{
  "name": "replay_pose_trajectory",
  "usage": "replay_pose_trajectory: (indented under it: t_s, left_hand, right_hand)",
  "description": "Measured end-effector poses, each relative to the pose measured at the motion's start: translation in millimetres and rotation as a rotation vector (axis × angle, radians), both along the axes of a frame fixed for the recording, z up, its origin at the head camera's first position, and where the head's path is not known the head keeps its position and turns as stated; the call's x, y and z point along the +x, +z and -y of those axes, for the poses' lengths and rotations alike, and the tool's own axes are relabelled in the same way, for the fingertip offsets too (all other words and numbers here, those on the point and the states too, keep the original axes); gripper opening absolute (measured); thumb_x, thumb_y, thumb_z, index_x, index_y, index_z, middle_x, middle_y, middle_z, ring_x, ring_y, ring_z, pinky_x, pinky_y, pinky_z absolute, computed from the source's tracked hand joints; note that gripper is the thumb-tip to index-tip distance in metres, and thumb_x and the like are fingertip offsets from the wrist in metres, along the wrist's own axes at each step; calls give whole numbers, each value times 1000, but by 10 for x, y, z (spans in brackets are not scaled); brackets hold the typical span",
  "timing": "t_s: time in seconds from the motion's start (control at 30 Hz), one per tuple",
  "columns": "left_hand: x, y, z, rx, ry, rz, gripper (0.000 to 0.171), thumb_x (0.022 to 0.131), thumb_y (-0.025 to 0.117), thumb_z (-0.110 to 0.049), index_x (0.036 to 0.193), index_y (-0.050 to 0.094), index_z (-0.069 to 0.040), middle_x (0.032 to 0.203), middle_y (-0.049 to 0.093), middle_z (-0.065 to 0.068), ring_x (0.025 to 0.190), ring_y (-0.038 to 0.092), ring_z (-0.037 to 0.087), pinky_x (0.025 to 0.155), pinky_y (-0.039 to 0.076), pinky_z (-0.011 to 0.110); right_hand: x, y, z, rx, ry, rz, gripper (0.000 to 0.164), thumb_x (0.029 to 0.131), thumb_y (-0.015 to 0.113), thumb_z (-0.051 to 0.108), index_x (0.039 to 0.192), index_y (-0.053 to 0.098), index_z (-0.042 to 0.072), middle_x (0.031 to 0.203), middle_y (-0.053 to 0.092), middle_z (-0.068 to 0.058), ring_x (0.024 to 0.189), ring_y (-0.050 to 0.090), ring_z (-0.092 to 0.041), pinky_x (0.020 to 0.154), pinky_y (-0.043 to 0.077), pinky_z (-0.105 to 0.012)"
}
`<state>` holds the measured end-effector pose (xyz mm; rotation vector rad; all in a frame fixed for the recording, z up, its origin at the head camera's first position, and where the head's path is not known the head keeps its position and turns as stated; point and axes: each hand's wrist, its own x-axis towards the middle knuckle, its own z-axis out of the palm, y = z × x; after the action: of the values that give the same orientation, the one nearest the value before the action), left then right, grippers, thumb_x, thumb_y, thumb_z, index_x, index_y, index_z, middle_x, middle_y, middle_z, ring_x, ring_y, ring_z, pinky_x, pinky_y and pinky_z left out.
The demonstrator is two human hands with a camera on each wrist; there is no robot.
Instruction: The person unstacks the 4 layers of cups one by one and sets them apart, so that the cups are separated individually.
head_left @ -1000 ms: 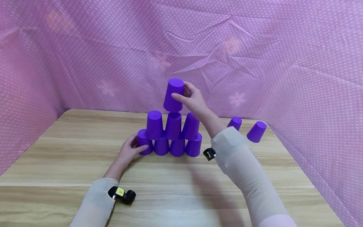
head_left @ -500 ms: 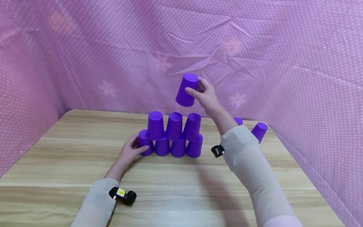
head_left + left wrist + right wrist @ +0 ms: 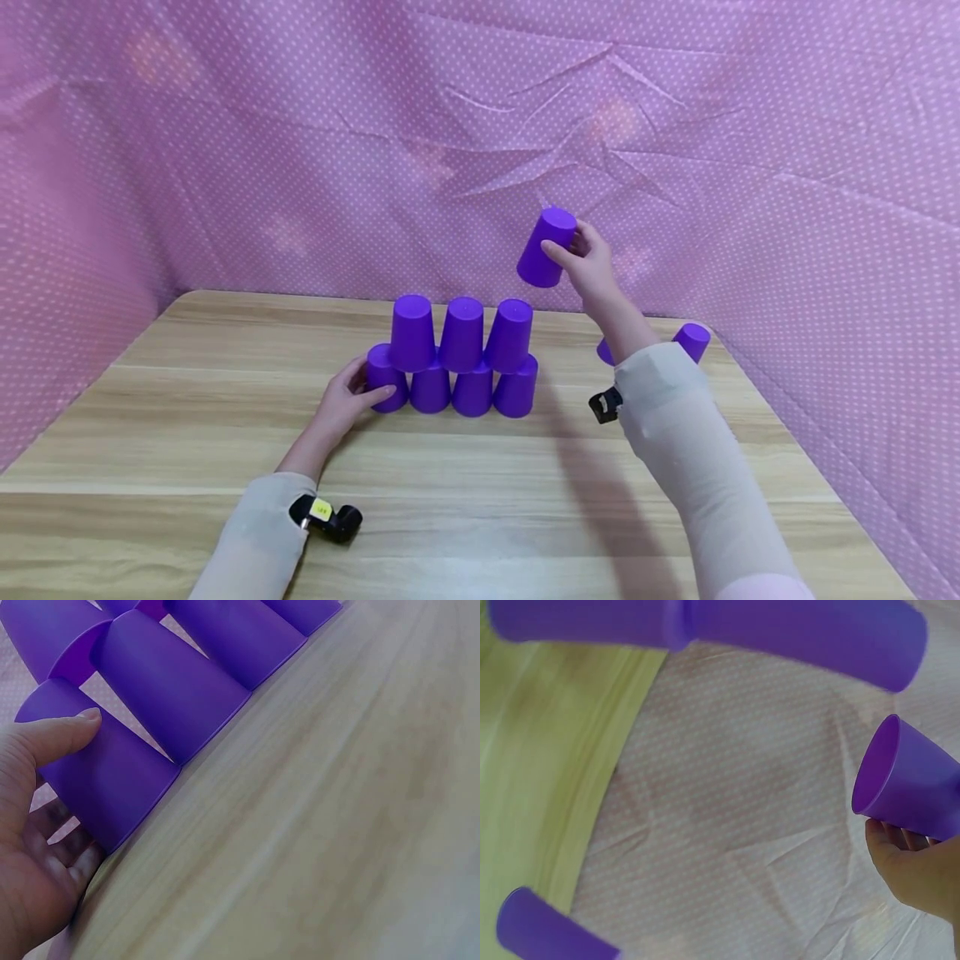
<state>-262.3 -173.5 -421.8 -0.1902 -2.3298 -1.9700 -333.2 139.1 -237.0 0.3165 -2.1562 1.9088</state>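
Note:
Purple cups stand upside down in two tiers, a lower row with a row of three cups [image 3: 462, 335] resting across it. My left hand [image 3: 341, 406] grips the leftmost bottom cup [image 3: 388, 377], its thumb across the front; in the left wrist view the thumb lies on that cup [image 3: 112, 769] and the fingers reach behind it. Up in the air, right of the stack, my right hand [image 3: 592, 262] holds another purple cup [image 3: 546, 250], mouth down and slightly tilted. The right wrist view shows this held cup [image 3: 915, 780] with its open mouth apart from the stacked cups [image 3: 802, 634].
Two more upturned purple cups stand at the back right of the wooden table [image 3: 465, 500]: one cup [image 3: 692, 340] is partly covered by the right sleeve, the other cup [image 3: 605, 351] mostly by the forearm. A pink dotted cloth [image 3: 300, 150] hangs behind and at both sides.
My right hand has lifted the single cup off the top of the middle upper cup and carried it to the right. The left hand has stayed on the bottom left cup.

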Motion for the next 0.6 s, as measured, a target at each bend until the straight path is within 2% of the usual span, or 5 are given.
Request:
replay_pose_trajectory:
  t_s: [0.27,0.6]
  left_hand:
    - [6,8,3,-11,-1,5,67,75,67,-14,131,33,-4,125,38,21,117,33,30,99,25,38]
    - [18,22,-8,-6,3,4,67,74,68,-14,131,34,-5,126,38,20,117,33,30,99,25,38]
  right_hand:
    - [-50,-189,-200,-19,-38,47,52,79,61,8,125,37,1,122,44,-18,112,41,-25,94,35,-31]
    - [-105,-470,-311,-35,-100,84,51,78,62,7,124,39,2,120,46,-19,110,43,-26,93,35,-34]
